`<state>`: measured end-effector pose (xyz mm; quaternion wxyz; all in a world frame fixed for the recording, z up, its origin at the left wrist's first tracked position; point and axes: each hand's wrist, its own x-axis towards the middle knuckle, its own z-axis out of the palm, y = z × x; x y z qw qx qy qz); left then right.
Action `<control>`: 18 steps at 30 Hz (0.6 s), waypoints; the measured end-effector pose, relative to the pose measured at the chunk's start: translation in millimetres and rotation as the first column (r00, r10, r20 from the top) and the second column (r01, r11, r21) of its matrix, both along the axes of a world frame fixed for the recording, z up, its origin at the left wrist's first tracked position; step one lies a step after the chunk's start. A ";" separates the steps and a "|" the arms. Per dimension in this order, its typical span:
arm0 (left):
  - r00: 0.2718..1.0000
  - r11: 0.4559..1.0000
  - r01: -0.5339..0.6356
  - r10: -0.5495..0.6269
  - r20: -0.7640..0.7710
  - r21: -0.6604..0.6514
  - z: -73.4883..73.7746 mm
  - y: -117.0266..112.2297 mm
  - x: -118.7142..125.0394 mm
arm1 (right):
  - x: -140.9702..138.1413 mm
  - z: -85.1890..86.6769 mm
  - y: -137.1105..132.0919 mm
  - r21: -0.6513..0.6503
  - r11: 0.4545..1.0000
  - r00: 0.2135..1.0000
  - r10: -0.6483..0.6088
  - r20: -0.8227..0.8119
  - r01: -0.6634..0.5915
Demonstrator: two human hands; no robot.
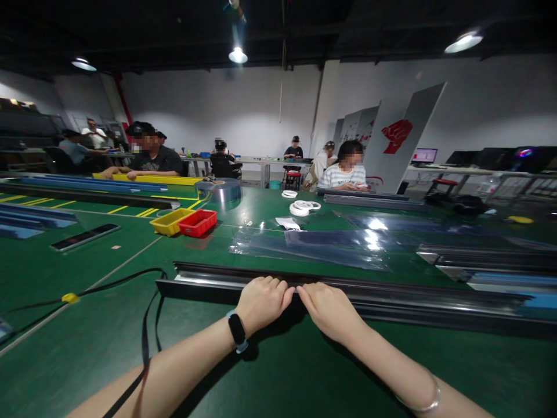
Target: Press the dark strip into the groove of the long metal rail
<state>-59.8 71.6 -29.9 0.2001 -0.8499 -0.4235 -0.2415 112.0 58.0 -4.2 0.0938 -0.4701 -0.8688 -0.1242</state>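
A long dark metal frame rail (pixel 391 296) lies across the green table (pixel 87 325) in front of me. My left hand (pixel 262 302) rests on its near edge with the fingers curled over it; a black band is on that wrist. My right hand (pixel 329 307) sits beside it, almost touching, fingers also bent over the rail's edge. Both hands press or grip the rail at its middle.
Clear plastic film (pixel 313 241) lies behind the rail. A yellow tray (pixel 171 222) and a red tray (pixel 198 223) stand at left, white tape rolls (pixel 302 207) farther back. More rails (pixel 487 258) lie at right. A black strap (pixel 143 325) trails at left. Several people sit at the far tables.
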 end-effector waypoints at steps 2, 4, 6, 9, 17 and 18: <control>1.000 1.000 -0.001 0.001 -0.002 -0.021 0.6 -0.3 0.1 | 0.6 0.2 0.0 -0.029 1.000 1.000 -0.007 -0.019 0.007; 1.000 0.999 -0.007 0.006 -0.009 -0.045 1.3 -0.7 0.1 | 1.5 1.2 0.0 -0.045 0.999 1.000 -0.011 -0.022 0.010; 1.000 0.998 -0.022 0.021 -0.015 -0.066 2.4 -1.2 0.1 | 1.7 1.5 0.1 -0.043 0.999 0.999 -0.020 -0.030 0.019; 0.999 0.995 -0.041 0.039 -0.024 -0.090 4.7 -2.4 0.1 | 1.1 -0.8 0.2 -0.020 0.999 0.997 -0.034 -0.063 0.033; 0.997 0.988 -0.048 0.037 -0.073 -0.149 9.5 -4.1 -0.6 | 1.1 -7.2 3.9 0.035 0.999 0.994 0.026 -0.108 -0.023; 0.997 0.987 -0.048 0.037 -0.074 -0.151 9.8 -4.1 -0.7 | 1.3 -6.9 4.2 0.027 0.999 0.993 0.033 -0.111 -0.030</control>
